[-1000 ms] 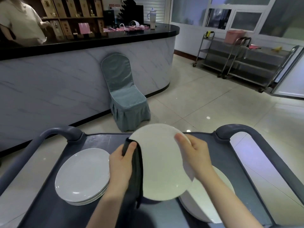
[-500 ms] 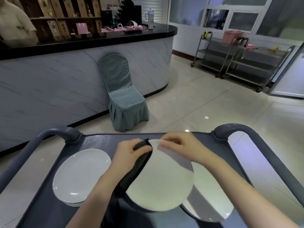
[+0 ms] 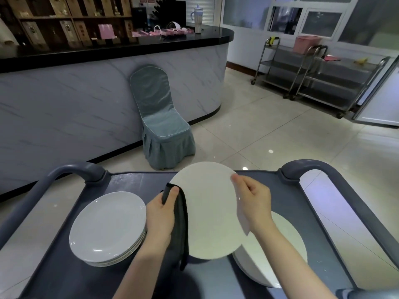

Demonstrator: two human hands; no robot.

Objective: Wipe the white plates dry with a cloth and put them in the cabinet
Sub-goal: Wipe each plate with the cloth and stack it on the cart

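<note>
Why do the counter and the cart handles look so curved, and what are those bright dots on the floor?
Head view: the wide-angle lens bows the counter and cart handles. Head view: the dots on the floor are lamp reflections, with a similar glint on the left plate stack. Head view: the held plate smears slightly beside the right hand, likely from motion.

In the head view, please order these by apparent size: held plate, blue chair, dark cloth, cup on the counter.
Held plate and chair: look about alike, and the plate is nearer, so no ranking.
Then the cloth.
Smallest: the cup.
</note>
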